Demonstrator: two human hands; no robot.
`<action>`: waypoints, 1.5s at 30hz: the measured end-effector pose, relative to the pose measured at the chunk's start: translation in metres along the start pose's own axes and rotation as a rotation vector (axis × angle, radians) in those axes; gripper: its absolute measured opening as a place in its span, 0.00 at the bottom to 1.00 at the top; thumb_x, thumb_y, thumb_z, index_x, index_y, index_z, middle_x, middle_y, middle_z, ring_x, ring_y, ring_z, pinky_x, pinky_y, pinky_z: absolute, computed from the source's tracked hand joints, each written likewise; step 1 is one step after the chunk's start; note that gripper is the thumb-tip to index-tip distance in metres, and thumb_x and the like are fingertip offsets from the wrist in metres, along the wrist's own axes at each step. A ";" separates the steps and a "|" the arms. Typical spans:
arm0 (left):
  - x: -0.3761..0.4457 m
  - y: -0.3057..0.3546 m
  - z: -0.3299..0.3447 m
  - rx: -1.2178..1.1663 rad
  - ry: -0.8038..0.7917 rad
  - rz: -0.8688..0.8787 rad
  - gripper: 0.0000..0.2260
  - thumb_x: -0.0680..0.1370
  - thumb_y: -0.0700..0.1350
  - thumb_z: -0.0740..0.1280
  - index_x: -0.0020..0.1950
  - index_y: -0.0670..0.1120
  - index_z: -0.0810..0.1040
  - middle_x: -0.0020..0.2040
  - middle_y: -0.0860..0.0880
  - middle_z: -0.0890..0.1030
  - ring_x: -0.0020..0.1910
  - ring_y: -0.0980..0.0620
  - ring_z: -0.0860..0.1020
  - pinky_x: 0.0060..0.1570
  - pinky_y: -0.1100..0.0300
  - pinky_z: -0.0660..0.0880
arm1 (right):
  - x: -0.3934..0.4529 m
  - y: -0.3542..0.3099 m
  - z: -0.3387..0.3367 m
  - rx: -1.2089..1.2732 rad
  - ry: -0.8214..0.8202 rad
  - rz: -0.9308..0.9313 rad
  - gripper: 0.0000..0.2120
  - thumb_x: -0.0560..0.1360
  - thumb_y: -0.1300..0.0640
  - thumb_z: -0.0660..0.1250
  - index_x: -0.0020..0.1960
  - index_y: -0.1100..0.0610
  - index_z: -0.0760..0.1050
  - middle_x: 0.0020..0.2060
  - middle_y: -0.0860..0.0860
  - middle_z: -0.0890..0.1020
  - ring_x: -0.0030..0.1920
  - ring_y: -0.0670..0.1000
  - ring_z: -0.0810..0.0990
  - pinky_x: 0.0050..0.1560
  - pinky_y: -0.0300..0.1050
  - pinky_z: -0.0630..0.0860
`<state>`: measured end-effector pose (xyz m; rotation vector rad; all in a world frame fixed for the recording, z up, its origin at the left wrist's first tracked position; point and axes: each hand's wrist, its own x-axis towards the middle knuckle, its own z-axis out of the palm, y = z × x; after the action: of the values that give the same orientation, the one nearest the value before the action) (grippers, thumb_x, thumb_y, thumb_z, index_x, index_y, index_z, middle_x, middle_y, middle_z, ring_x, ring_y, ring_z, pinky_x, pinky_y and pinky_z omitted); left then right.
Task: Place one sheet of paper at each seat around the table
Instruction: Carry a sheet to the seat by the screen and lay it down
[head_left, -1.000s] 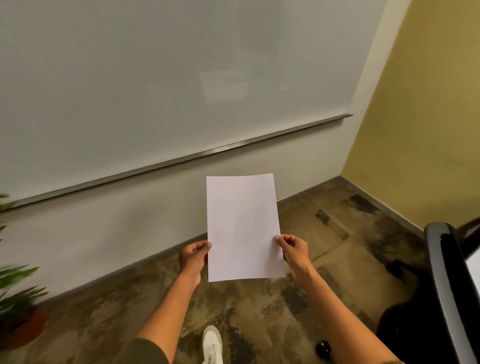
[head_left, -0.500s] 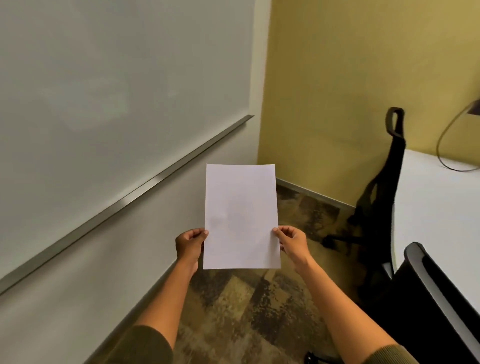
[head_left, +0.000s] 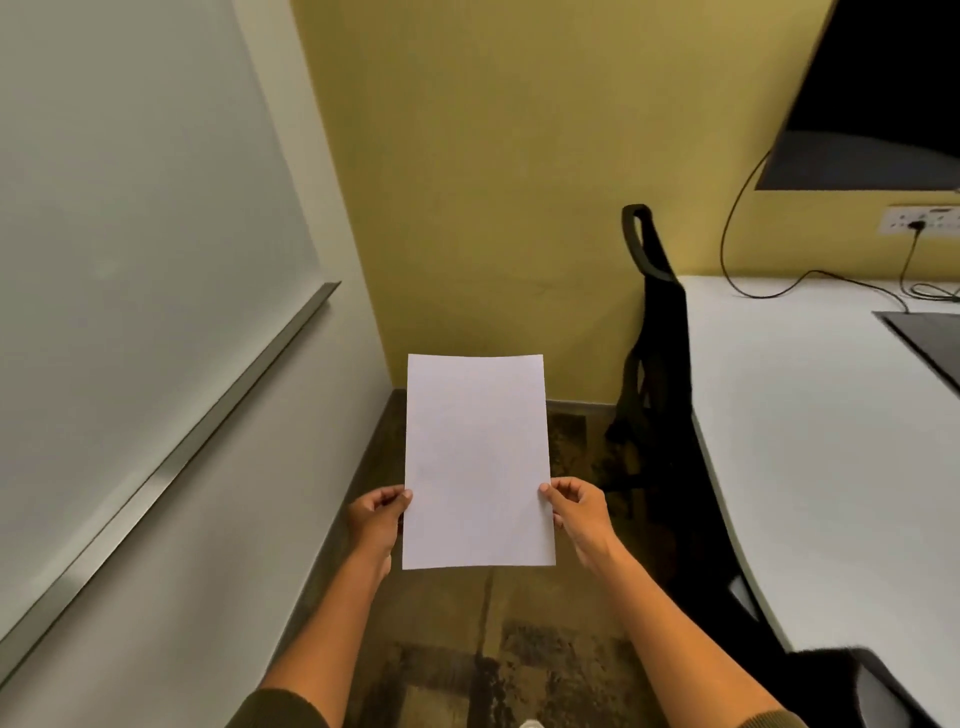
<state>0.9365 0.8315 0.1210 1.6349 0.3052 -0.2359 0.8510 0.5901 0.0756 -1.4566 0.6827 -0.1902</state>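
Observation:
A blank white sheet of paper (head_left: 477, 460) is held upright in front of me, over the floor. My left hand (head_left: 375, 519) pinches its lower left edge and my right hand (head_left: 581, 512) pinches its lower right edge. The white table (head_left: 831, 441) lies to the right, apart from the sheet. A black chair (head_left: 660, 364) is pushed in at the table's near-left side, and a second black chair back (head_left: 852, 680) shows at the bottom right corner.
A whiteboard with a metal tray (head_left: 171, 462) covers the left wall. A yellow wall (head_left: 493, 182) stands ahead. A dark screen (head_left: 883, 93) hangs above the table, with cables (head_left: 763, 291) and a black mat (head_left: 930, 338) on the tabletop. Patterned carpet (head_left: 467, 649) runs between wall and chairs.
The view has swung right: the whiteboard slid left, and the yellow wall, table, chairs and screen came into view. Both hands keep holding the sheet the same way.

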 end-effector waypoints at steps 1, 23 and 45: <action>0.017 0.007 0.020 0.007 -0.025 0.008 0.10 0.76 0.35 0.69 0.56 0.33 0.79 0.54 0.36 0.82 0.50 0.43 0.79 0.56 0.51 0.76 | 0.018 -0.005 -0.008 -0.003 0.018 -0.004 0.05 0.77 0.55 0.69 0.49 0.56 0.81 0.49 0.50 0.84 0.52 0.52 0.82 0.51 0.45 0.80; 0.153 0.043 0.460 0.398 -0.983 -0.056 0.03 0.76 0.38 0.70 0.48 0.43 0.82 0.47 0.46 0.84 0.48 0.48 0.82 0.46 0.55 0.80 | 0.151 -0.029 -0.244 0.259 0.928 0.206 0.09 0.76 0.61 0.70 0.54 0.64 0.79 0.52 0.61 0.83 0.53 0.60 0.82 0.60 0.58 0.79; 0.097 0.028 0.643 0.615 -1.273 -0.117 0.05 0.74 0.39 0.70 0.41 0.47 0.82 0.46 0.47 0.84 0.48 0.47 0.82 0.52 0.53 0.80 | 0.153 -0.019 -0.344 0.424 1.332 0.311 0.09 0.75 0.61 0.71 0.54 0.63 0.80 0.49 0.60 0.83 0.47 0.57 0.80 0.55 0.57 0.77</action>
<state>1.0558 0.1945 0.0589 1.7150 -0.7119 -1.4761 0.7957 0.2179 0.0584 -0.6412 1.7804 -1.0349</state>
